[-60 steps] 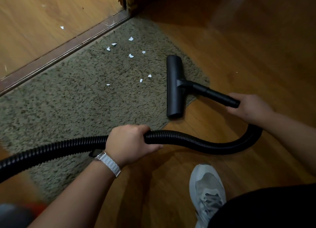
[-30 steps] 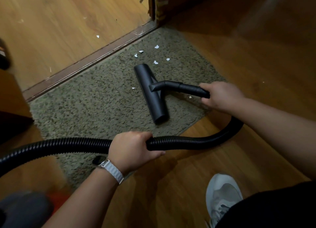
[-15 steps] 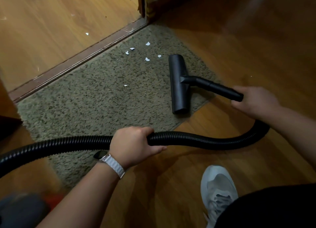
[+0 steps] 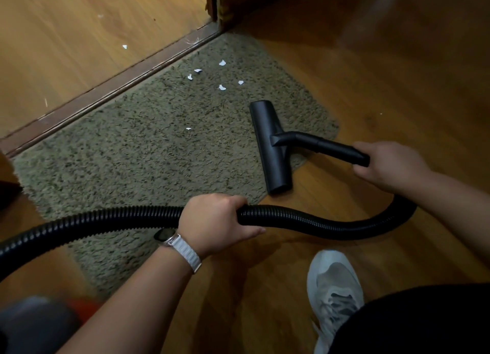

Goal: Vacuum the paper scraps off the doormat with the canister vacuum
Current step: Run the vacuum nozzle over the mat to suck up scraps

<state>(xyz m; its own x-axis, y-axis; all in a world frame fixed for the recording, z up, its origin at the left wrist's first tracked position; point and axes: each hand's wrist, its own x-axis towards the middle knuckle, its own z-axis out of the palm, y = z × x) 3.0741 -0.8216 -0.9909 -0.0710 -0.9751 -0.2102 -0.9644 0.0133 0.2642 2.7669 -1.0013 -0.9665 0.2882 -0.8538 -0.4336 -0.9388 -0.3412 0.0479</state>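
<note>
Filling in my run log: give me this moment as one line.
left hand: grips hose | right hand: grips wand | floor nozzle: at doormat edge | paper scraps: remain

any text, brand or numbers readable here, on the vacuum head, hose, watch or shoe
None can be read.
Floor nozzle and hose: plain black, no marking shows.
Watch: face dark, nothing legible.
Shoe: no logo or lettering can be made out.
Paper scraps: too small to tell any print.
</note>
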